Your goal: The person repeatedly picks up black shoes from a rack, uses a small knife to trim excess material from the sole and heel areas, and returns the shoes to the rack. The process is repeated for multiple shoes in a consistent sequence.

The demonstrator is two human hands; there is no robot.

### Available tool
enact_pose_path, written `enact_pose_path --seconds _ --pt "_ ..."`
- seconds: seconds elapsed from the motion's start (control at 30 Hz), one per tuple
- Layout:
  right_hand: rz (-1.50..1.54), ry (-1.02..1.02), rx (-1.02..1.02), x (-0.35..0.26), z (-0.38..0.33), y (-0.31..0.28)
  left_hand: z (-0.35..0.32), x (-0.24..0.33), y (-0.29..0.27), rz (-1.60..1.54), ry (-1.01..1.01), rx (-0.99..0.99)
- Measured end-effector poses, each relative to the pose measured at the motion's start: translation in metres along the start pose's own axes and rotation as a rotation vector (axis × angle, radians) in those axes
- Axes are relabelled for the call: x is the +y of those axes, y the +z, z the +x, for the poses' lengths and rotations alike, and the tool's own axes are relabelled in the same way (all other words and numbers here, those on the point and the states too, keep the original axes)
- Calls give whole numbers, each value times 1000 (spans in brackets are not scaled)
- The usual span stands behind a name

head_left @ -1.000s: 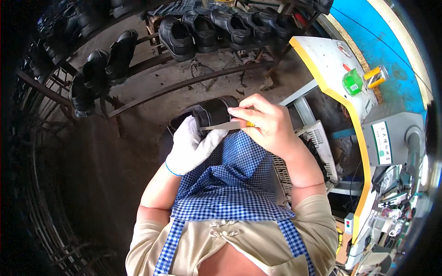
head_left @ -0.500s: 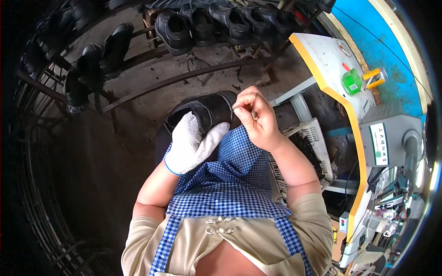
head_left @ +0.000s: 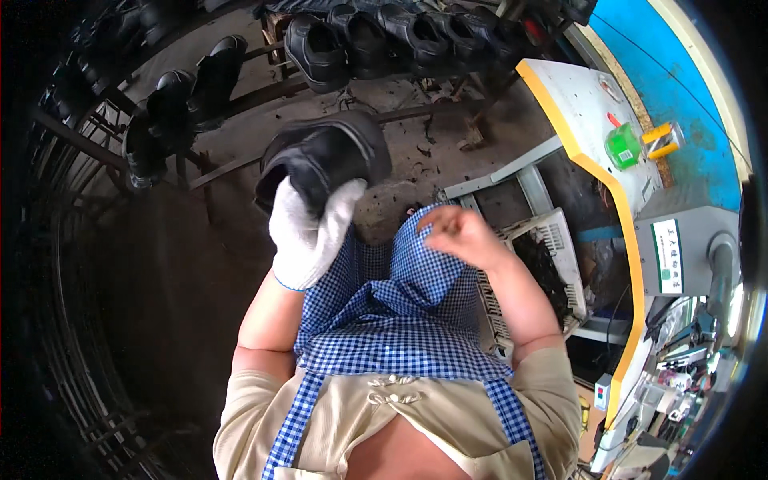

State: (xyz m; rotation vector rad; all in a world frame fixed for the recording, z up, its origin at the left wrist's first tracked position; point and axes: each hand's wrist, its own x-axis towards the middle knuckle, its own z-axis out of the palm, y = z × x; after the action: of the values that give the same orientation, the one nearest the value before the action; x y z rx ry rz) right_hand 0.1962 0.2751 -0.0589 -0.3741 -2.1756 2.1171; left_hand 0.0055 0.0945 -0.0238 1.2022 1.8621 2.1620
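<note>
A black shoe is raised in front of me, tilted, its opening toward the lower left. My left hand, in a white knitted glove with a blue cuff edge, grips it by the side, with the thumb apart from the covered fingers. My bare right hand hovers over the right knee of my blue checked apron, apart from the shoe. Its fingers look bent but are smeared by motion, so whether they hold anything does not show.
Black shoes line a metal rack ahead, with more on the left. To the right stands a white worktable with a yellow edge, bearing a green container and a grey machine. Below it, a white plastic basket contains dark scraps.
My left hand has lifted the shoe off my lap, up and to the left. My right hand has come away from beside the shoe, down and slightly right, out of its earlier pinch-like pose.
</note>
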Motion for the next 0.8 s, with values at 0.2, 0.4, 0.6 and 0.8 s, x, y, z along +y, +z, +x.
enact_pose_path --seconds 0.2,0.4,0.6,0.8 --pt "469 6 64 6 19 16 -3 10 5 685 379 -771" --pt "995 108 50 73 11 35 -21 27 -9 181 617 -872" --pt "1005 -60 -231 74 17 46 -25 7 -34 -104 21 158" --pt "1995 149 -13 141 2 19 -7 3 -20 -447 -112 13"
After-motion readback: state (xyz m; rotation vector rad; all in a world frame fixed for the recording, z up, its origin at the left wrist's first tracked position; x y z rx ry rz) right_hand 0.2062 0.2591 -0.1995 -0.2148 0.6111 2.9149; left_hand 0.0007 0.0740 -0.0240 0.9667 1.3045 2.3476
